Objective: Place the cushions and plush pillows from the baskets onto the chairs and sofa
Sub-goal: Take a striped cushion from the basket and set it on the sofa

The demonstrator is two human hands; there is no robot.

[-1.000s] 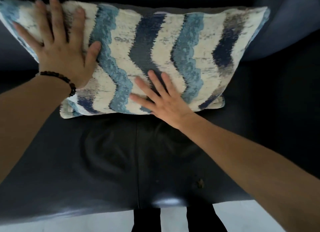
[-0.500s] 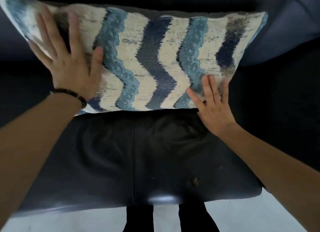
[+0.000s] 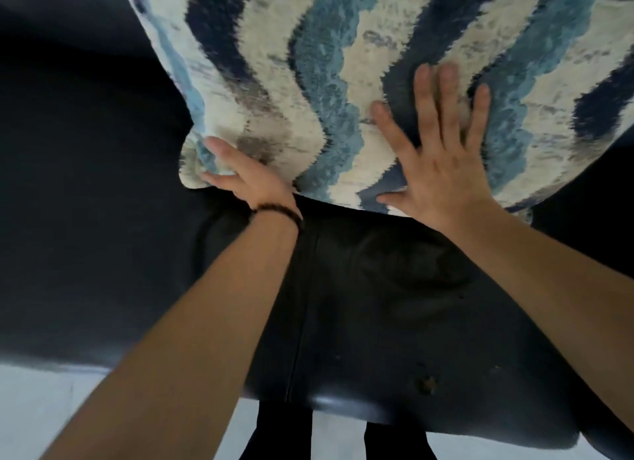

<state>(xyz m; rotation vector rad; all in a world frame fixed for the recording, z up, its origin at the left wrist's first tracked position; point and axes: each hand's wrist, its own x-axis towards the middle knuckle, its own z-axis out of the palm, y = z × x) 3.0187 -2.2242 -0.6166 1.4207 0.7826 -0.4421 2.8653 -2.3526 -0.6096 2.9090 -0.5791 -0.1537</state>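
A cushion [image 3: 343, 65] with wavy cream, light-blue and navy stripes leans against the back of a black leather seat [image 3: 377, 305], filling the top of the view. My left hand [image 3: 240, 174], with a dark bead bracelet at the wrist, holds the cushion's lower-left corner, thumb on top and fingers under the edge. My right hand [image 3: 442, 150] lies flat on the cushion's face with its fingers spread, near the bottom edge.
The dark seat cushion runs forward to a rounded front edge [image 3: 343, 408]. Pale floor [image 3: 51, 408] shows below it. My dark trouser legs [image 3: 274, 442] stand at the seat's front. Dark upholstery [image 3: 85, 150] fills the left side.
My left hand slid from the cushion's upper left down to its lower-left corner and took hold of it. My right hand moved up onto the cushion's face. The view came closer.
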